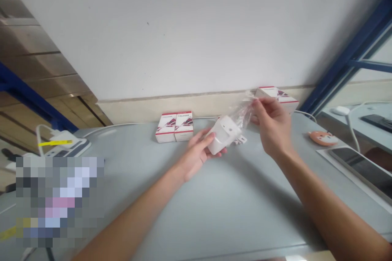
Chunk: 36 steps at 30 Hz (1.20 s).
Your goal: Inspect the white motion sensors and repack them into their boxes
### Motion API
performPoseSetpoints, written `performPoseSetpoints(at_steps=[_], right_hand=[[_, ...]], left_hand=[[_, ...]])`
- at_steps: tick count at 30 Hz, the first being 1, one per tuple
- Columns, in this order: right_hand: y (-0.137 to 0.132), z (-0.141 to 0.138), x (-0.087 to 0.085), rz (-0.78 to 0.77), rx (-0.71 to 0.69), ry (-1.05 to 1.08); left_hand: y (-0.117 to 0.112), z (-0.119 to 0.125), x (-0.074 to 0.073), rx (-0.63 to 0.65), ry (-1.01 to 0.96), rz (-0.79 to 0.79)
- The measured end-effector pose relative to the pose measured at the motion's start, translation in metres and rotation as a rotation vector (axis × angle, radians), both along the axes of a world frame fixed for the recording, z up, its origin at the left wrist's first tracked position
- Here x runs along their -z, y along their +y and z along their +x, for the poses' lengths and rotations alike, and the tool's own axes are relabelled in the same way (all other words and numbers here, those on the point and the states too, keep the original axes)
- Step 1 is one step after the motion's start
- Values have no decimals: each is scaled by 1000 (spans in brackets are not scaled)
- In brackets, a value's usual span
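My left hand point(197, 151) cups a white plug-in power adapter point(223, 133), with its metal prongs showing at the lower right. My right hand point(271, 124) pinches a clear plastic bag point(240, 110) between thumb and fingers, just above and to the right of the adapter. The bag's lower end reaches the adapter, and the film blurs what lies behind it. Two white boxes with red trim point(174, 126) stand side by side beyond my left hand. Another such box point(277, 97) sits behind my right hand against the wall.
The grey tabletop point(196, 216) meets a white wall point(183, 28) at the back. An orange fox-faced pad point(323, 138) and a dark tablet point(361, 169) lie at right. A white device with a yellow strip point(63, 144) and a pixelated patch point(58, 202) are at left. Blue metal framing point(352, 57) stands at right.
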State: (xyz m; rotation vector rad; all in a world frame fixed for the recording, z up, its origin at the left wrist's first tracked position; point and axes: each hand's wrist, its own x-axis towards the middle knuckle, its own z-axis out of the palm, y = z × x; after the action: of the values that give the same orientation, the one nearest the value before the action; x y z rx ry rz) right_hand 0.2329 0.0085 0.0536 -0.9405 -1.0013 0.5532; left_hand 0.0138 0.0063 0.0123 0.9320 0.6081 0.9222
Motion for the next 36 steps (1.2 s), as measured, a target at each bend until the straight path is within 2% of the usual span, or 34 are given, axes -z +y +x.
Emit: performPoseSetpoints(at_steps=[6,11,17,22,27,29,34,36], right_hand=[[20,15,15,2,10,367],[36,8,23,-38,-7,426],[80,-9,17,-179,-84,104],[104,-35,21,-318,-42,-224],[104,-38,29,-371,-86,-576],[102,-34,32,-389,-52,-652],[94,-17,27,-395,177,-647],[85,-9,21,-373,220,-615]], left_hand=[[9,-10,7,-87,134,76],[24,-20,15,-181,139,143],[19,-22,12,-178,181,251],[12,-21,9,-176,210,271],[14,-20,11,-147,200,233],[15,-21,12,-130,191,208],[15,-19,12,-95,169,163],[14,-18,9,-89,147,143]])
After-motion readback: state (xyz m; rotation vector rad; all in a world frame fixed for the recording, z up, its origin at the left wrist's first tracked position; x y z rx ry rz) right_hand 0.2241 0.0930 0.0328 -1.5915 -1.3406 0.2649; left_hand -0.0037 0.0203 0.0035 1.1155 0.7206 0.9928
